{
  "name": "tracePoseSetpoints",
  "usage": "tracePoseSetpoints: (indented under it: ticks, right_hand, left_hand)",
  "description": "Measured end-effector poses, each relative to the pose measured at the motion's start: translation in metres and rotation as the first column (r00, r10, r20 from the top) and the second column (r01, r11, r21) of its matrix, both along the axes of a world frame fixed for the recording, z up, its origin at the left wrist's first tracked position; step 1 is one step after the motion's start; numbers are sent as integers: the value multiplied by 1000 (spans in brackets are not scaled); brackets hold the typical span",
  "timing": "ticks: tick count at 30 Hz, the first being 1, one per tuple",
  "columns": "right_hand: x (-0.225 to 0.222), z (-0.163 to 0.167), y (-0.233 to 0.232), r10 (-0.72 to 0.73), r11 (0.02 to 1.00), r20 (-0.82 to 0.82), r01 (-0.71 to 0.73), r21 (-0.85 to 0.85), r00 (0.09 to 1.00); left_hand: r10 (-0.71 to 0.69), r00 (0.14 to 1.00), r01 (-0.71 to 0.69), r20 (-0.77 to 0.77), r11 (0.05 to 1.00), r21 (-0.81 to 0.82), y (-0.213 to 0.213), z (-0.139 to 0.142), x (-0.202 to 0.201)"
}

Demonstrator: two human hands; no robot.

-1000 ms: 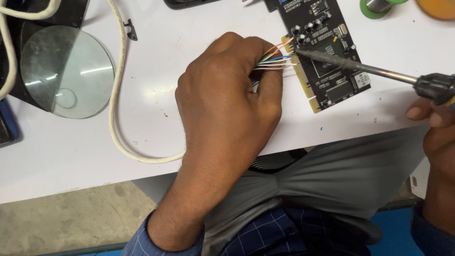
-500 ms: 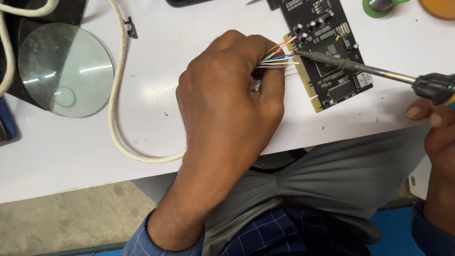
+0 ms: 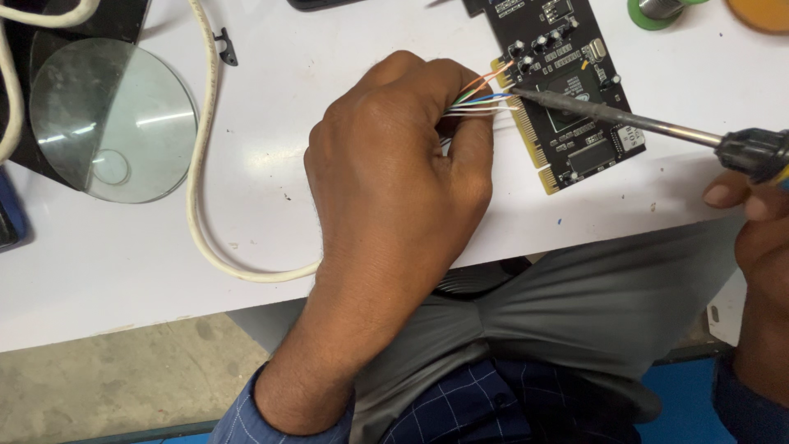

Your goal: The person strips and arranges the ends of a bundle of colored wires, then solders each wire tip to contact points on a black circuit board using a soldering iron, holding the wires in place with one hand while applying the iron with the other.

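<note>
My left hand [image 3: 403, 173] rests on the white table and pinches a bundle of thin coloured wires [image 3: 485, 94], whose bare ends fan out against the left edge of a black circuit board [image 3: 567, 90] with a gold edge connector. At the right edge of view my right hand [image 3: 760, 238] grips the dark handle of a soldering iron [image 3: 641, 123]. Its metal shaft reaches left across the board, and the tip sits where the wire ends meet the board.
A round glass lens [image 3: 111, 119] lies on a dark base at the left. A cream cable [image 3: 201, 164] curves over the white table [image 3: 271, 123]. A green-ringed object [image 3: 657, 10] and an orange disc [image 3: 760, 12] sit at the top right. My lap is below the table edge.
The view shifted slightly; both hands, the wires and the iron tip stay at the same spot on the board.
</note>
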State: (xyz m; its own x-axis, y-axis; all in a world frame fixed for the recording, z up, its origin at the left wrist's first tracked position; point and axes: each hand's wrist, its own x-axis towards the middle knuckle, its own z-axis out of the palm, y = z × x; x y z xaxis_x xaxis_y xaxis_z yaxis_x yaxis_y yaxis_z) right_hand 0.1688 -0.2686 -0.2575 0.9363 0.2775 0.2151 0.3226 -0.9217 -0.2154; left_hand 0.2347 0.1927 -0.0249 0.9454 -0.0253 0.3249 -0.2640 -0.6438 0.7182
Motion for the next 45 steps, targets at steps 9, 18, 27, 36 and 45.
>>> tracePoseSetpoints:
  ticks: [9, 18, 27, 36, 45]
  right_hand:
    - [9, -1, -1, 529, -525, 355, 626, -577, 771]
    - [15, 0, -2, 673, -608, 255, 716, -343, 694]
    - [17, 0, -1, 707, -603, 230, 740, -297, 669]
    - [19, 1, -1, 731, -591, 222, 762, -265, 645]
    - [20, 2, -2, 761, -569, 216, 789, -231, 612]
  left_hand:
    - [3, 1000, -3, 2, 1000, -6, 0, 1, -1]
    - [2, 1000, -2, 0, 1000, 1, 0, 1, 0]
    - [2, 1000, -2, 2, 1000, -7, 0, 0, 0]
    - [2, 1000, -2, 10, 1000, 6, 0, -1, 0]
    - [8, 1000, -8, -8, 1000, 17, 0, 1, 1]
